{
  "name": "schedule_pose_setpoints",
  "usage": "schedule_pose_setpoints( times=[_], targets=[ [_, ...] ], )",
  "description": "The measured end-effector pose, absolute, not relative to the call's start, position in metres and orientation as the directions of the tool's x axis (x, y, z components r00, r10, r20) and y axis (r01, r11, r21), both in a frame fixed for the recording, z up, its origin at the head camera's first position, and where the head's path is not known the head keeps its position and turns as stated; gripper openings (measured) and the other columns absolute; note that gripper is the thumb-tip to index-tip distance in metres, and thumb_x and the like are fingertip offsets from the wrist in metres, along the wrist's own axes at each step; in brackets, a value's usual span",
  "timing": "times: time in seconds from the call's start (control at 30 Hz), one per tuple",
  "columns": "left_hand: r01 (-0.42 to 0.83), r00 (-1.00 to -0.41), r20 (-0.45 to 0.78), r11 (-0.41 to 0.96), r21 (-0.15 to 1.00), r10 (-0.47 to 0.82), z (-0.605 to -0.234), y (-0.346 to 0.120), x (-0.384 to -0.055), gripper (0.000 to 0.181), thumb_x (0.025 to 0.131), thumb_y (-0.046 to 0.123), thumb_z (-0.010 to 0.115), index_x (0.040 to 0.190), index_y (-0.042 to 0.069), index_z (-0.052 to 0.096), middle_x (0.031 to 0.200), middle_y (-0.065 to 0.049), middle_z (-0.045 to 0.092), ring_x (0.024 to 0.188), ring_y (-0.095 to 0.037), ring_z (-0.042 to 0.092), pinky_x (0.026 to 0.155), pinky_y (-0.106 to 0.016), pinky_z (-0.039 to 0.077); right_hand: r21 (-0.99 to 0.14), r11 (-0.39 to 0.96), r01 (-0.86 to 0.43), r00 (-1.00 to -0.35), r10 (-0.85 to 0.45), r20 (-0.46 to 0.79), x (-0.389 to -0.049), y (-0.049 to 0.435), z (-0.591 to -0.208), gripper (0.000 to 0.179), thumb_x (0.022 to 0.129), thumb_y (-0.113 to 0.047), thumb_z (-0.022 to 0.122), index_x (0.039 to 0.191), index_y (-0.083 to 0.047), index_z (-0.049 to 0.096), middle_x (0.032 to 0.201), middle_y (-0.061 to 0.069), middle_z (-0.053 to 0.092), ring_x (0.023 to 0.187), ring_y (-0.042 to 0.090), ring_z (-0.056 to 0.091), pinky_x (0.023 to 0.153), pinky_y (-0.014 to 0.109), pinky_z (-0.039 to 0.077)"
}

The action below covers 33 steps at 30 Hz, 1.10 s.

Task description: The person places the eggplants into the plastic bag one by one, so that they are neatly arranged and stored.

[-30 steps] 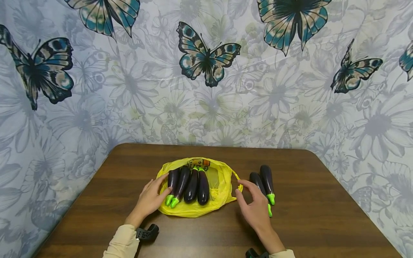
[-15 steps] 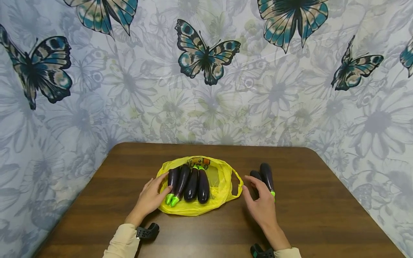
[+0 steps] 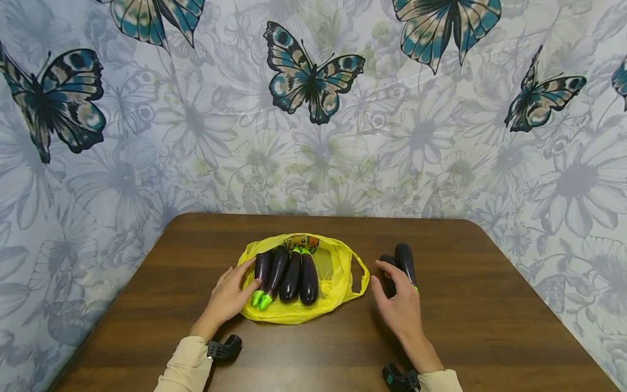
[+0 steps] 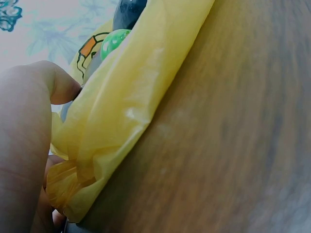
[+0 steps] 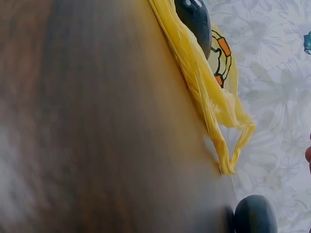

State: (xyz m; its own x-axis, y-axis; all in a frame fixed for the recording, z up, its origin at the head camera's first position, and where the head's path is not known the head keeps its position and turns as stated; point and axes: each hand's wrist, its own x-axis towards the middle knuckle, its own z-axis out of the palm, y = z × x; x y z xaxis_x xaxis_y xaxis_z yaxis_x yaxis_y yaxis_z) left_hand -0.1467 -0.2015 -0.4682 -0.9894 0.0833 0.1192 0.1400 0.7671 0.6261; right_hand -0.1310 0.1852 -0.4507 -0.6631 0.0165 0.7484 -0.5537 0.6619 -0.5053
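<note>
A yellow plastic bag (image 3: 328, 305) lies spread on the table, its mouth facing up. Several dark purple eggplants (image 3: 308, 277) with green stem ends lie side by side in it. My left hand (image 3: 226, 300) holds the bag's left edge; its thumb (image 4: 65, 87) reaches over the rim beside the leftmost eggplant, with the other fingers partly hidden behind the plastic. Right of the bag, my right hand (image 3: 400, 309) hovers with relaxed fingers, apart from the bag's loop handle (image 3: 364, 277). Two more eggplants (image 3: 404, 260) lie just beyond it, partly covered by the hand.
A brown wooden table (image 3: 490, 326) carries everything, its far edge close to a wall cloth (image 3: 323, 179) with butterflies and flowers. Black camera mounts (image 3: 225, 348) sit at both wrists.
My right hand has let go of the bag's loop handle and moved right, towards the two loose eggplants. My left hand has stayed at the bag's left edge.
</note>
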Motion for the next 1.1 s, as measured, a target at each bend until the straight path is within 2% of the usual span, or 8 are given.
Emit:
schedule_pose_setpoints(
  times=[0.4, 0.47, 0.7, 0.8, 1.0, 1.1],
  targets=[
    [0.159, -0.985, 0.148, 0.771, 0.617, 0.085, -0.472, -0.2, -0.146, 0.062, 0.104, 0.035, 0.06, 0.158, 0.01, 0.041, 0.159, -0.019, 0.045, 0.149, -0.044, 0.036, 0.123, -0.066, 0.016, -0.596, 0.653, -0.468, -0.724, 0.103, 0.682, -0.129, 0.194, -0.452, 0.039, 0.087, -0.004, 0.079, 0.126, -0.007, 0.071, 0.121, 0.011, 0.073, 0.109, 0.032, 0.07, 0.097, 0.002, 0.037],
    [0.164, -0.984, 0.154, 0.772, 0.614, 0.086, -0.473, -0.2, -0.146, 0.062, 0.104, 0.035, 0.06, 0.158, 0.01, 0.041, 0.159, -0.019, 0.045, 0.149, -0.044, 0.036, 0.123, -0.066, 0.016, -0.612, 0.654, -0.444, -0.735, 0.124, 0.666, -0.129, 0.195, -0.452, 0.039, 0.088, -0.005, 0.079, 0.126, -0.008, 0.071, 0.12, 0.011, 0.073, 0.108, 0.032, 0.07, 0.095, 0.007, 0.043],
    [0.17, -0.983, 0.164, 0.763, 0.624, 0.084, -0.473, -0.199, -0.147, 0.061, 0.104, 0.03, 0.062, 0.157, 0.008, 0.042, 0.158, -0.019, 0.046, 0.149, -0.042, 0.037, 0.124, -0.063, 0.016, -0.653, 0.671, -0.351, -0.771, 0.189, 0.608, -0.129, 0.2, -0.454, 0.039, 0.088, -0.009, 0.08, 0.126, -0.011, 0.072, 0.118, 0.012, 0.073, 0.105, 0.029, 0.069, 0.088, 0.021, 0.047],
    [0.169, -0.983, 0.163, 0.764, 0.622, 0.084, -0.472, -0.2, -0.147, 0.061, 0.103, 0.03, 0.062, 0.157, 0.008, 0.042, 0.158, -0.019, 0.046, 0.149, -0.041, 0.038, 0.124, -0.063, 0.016, -0.651, 0.686, -0.324, -0.776, 0.201, 0.598, -0.129, 0.202, -0.454, 0.038, 0.088, -0.01, 0.079, 0.126, -0.01, 0.071, 0.117, 0.013, 0.073, 0.103, 0.03, 0.069, 0.085, 0.032, 0.05],
    [0.169, -0.983, 0.161, 0.766, 0.62, 0.087, -0.472, -0.201, -0.147, 0.062, 0.104, 0.033, 0.061, 0.157, 0.009, 0.042, 0.158, -0.019, 0.046, 0.149, -0.042, 0.038, 0.124, -0.064, 0.016, -0.641, 0.71, -0.291, -0.782, 0.209, 0.587, -0.135, 0.206, -0.456, 0.038, 0.088, -0.008, 0.079, 0.126, -0.007, 0.07, 0.119, 0.014, 0.073, 0.104, 0.035, 0.069, 0.086, 0.04, 0.052],
    [0.159, -0.985, 0.156, 0.765, 0.624, 0.077, -0.471, -0.203, -0.145, 0.063, 0.104, 0.034, 0.061, 0.158, 0.01, 0.041, 0.159, -0.02, 0.045, 0.149, -0.044, 0.036, 0.123, -0.066, 0.016, -0.654, 0.708, -0.268, -0.804, 0.209, 0.556, -0.137, 0.205, -0.456, 0.039, 0.089, -0.008, 0.078, 0.127, -0.006, 0.069, 0.122, 0.016, 0.072, 0.106, 0.037, 0.068, 0.087, 0.048, 0.053]
  ],
)
